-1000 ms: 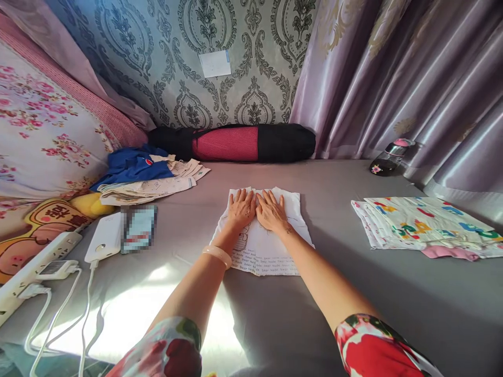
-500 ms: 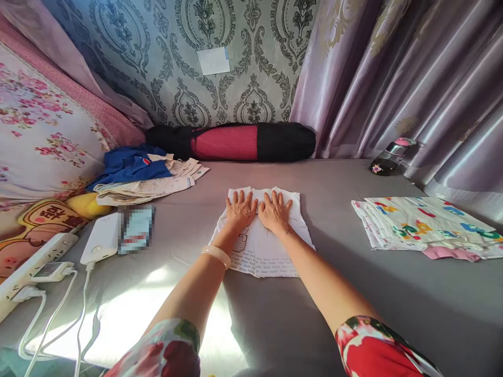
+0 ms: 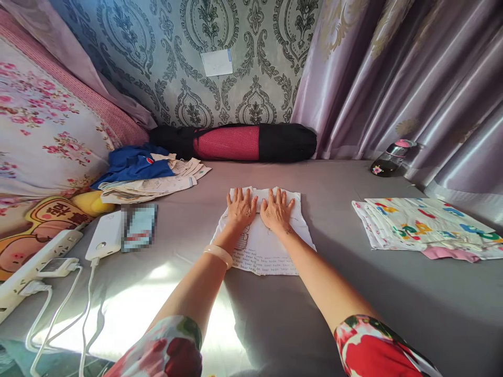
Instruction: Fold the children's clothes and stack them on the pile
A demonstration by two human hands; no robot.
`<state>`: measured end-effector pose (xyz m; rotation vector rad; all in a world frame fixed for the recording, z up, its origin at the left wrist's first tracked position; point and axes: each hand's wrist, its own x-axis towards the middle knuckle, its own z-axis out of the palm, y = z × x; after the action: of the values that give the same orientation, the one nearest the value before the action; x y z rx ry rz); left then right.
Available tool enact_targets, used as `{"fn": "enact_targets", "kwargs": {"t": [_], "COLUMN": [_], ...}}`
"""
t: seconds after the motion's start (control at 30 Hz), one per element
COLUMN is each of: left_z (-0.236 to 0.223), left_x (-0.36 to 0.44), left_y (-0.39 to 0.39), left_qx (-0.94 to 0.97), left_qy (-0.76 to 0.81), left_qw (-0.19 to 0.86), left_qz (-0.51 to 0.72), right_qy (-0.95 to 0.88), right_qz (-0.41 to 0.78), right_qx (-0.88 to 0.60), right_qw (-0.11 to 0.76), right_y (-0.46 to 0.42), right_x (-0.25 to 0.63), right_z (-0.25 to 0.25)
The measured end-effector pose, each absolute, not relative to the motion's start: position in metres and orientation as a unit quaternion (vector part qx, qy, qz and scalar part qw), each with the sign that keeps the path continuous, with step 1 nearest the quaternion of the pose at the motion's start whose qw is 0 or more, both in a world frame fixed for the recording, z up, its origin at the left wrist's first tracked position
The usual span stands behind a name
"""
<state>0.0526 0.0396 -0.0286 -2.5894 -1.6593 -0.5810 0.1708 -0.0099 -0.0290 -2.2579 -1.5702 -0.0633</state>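
- A white printed cloth (image 3: 275, 250) lies on a grey sheet (image 3: 338, 220) beneath both palms, the left hand (image 3: 240, 210) toward its 11 o'clock, the right hand (image 3: 276, 211) toward 1 o'clock.
- The hands rest flat, fingers spread, a narrow gap between them.
- The cloth's narrower edge faces 12 o'clock, its wider edge 6 o'clock; which axis is longer is unclear.
- Rows of small lettering cross its 6 o'clock end.

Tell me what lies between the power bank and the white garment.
The head view shows a pixelated item beside the power bank, then grey sheet up to the garment.
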Motion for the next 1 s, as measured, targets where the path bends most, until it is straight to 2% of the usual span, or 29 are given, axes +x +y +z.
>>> {"fn": "enact_targets", "kwargs": {"t": [0.17,0.33,0.47,0.7,0.9,1.0], "left_z": [-0.028,-0.0272,-0.0273,-0.0281,-0.033,-0.0314], "left_x": [0.0529,0.0544,0.0556,0.0544,0.0533,0.0535], "left_y": [0.0386,0.0415,0.0427,0.0409,0.0401,0.0401], "left_qx": [-0.8,-0.801,-0.799,-0.795,-0.764,-0.757], "left_qy": [-0.564,-0.58,-0.589,-0.59,-0.612,-0.628], "left_qw": [0.023,-0.009,-0.004,-0.004,0.043,0.019], "left_qz": [-0.203,-0.146,-0.122,-0.143,-0.198,-0.182], "right_qy": [-0.506,-0.46,-0.453,-0.454,-0.436,-0.419], "right_qz": [-0.059,0.015,0.024,0.008,-0.034,-0.024], "right_qx": [-0.833,-0.875,-0.883,-0.877,-0.876,-0.883], "right_qw": [0.214,0.152,0.124,0.156,0.204,0.209], "right_y": [-0.0111,-0.0057,-0.0028,-0.006,-0.0075,-0.0049], "right_x": [0.1694,0.1684,0.1679,0.1676,0.1666,0.1676], "right_z": [-0.0294,-0.0247,-0.0227,-0.0248,-0.0266,-0.0291]}}
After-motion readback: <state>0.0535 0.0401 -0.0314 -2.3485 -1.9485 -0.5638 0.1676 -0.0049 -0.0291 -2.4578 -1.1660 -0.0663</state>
